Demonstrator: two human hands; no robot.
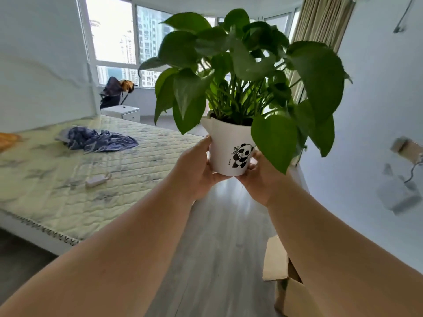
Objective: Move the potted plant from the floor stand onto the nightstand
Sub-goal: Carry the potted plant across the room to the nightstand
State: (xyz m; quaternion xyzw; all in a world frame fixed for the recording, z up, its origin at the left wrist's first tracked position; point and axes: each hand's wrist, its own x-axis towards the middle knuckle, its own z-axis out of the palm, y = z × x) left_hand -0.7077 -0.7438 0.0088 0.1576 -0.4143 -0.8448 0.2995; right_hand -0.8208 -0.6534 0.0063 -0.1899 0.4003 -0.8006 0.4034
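I hold the potted plant (223,147) up in front of me at chest height, above the wooden floor. It has a white pot with a black panda print and broad green leaves spreading above. My left hand (196,167) grips the pot's left side and base. My right hand (259,177) cups its right side from below, partly hidden by a hanging leaf. The white nightstand (123,111) stands far back on the left, beyond the bed's head end, under the window. The floor stand is out of view.
A bed (75,186) with a quilted pale green cover fills the left, with a crumpled blue cloth (98,139) and a small white device (95,181) on it. An open cardboard box (283,277) sits on the floor at lower right. The wall (377,99) is close on the right.
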